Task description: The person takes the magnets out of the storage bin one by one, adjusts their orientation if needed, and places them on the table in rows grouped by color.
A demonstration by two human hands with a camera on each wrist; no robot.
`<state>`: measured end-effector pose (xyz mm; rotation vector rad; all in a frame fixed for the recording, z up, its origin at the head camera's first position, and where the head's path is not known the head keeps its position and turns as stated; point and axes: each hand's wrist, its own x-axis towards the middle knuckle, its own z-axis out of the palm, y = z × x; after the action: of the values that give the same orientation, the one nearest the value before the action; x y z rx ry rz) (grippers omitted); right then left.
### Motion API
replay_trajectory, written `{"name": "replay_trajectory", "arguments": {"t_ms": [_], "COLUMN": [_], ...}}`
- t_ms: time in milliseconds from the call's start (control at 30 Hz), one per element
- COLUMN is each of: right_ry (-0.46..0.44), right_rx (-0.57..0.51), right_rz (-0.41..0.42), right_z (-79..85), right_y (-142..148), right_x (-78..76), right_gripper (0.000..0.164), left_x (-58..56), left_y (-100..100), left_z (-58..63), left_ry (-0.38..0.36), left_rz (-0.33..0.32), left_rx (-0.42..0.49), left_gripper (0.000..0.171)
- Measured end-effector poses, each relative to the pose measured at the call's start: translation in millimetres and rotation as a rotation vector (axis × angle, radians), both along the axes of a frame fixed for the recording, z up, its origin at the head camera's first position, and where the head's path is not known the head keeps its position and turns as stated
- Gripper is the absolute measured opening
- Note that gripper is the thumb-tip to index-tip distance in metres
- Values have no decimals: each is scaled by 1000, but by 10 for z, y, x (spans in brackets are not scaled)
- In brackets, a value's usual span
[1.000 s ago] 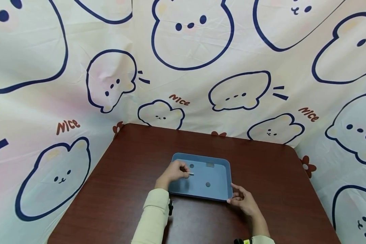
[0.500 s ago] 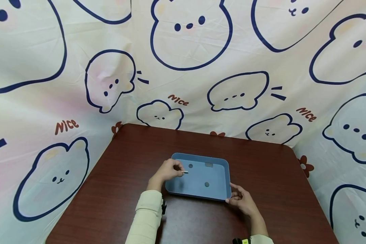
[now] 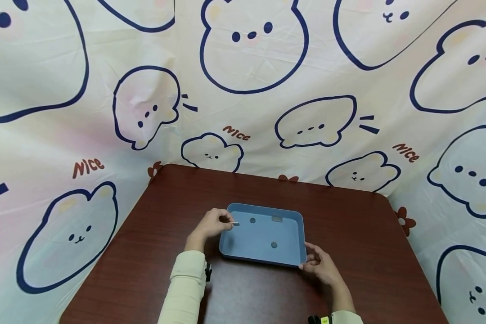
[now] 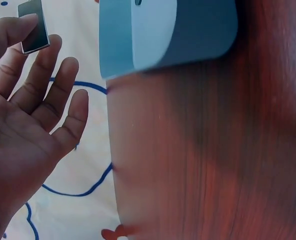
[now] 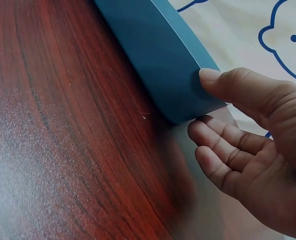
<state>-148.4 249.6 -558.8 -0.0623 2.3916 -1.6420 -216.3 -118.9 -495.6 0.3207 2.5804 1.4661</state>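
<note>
My left hand (image 3: 210, 223) is over the left edge of a shallow blue tray (image 3: 249, 245). Between thumb and fingertips it pinches a small rectangular metal piece (image 4: 34, 29) with a dark face and silvery edges, held above the tray. The other fingers are spread and loosely bent in the left wrist view. My right hand (image 3: 323, 266) holds the tray's near right corner, its thumb (image 5: 213, 80) on the outer wall and fingers at the corner's side. Inside the tray lie two grey discs, one far (image 3: 253, 220) and one near (image 3: 274, 245), plus a flat grey rectangle (image 3: 277, 219).
The tray stands on a dark reddish-brown wooden table (image 3: 263, 292). Behind and beside the table hangs a pale cloth (image 3: 251, 63) printed with blue-outlined cartoon animals.
My left hand has moved left from over the tray's inside to its left edge, carrying the rectangular metal piece. The right hand stays at the tray's corner.
</note>
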Motion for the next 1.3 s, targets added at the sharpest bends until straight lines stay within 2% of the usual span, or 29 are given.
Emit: {"name": "replay_trajectory", "arguments": {"t_ms": [300,633,800,967,1300], "right_ry": [-10,-19,-16,-9,-11], "right_rx": [-13,-19,-15,-26,-35], "right_rz": [-29,-19,-15,3,-14], "right_z": [-31,22,0,-9,-27], "right_y": [0,-18,-15,-15,5], "right_x": [-2,-15,4,21,-4], "right_gripper": [76,76,76,76,75], "left_x": [-83,-147,-167,-178,-249], "left_y": [-223,-465,-498,-516,-546], "left_z": [-90,-253,-380,-483,-578], "left_ry": [-18,-36,-70,-111,-136], "left_rz": [74,110,112,150,190], "left_rx": [-9,-29,-51,-59,-43], "left_gripper": [4,5,5,4,7]}}
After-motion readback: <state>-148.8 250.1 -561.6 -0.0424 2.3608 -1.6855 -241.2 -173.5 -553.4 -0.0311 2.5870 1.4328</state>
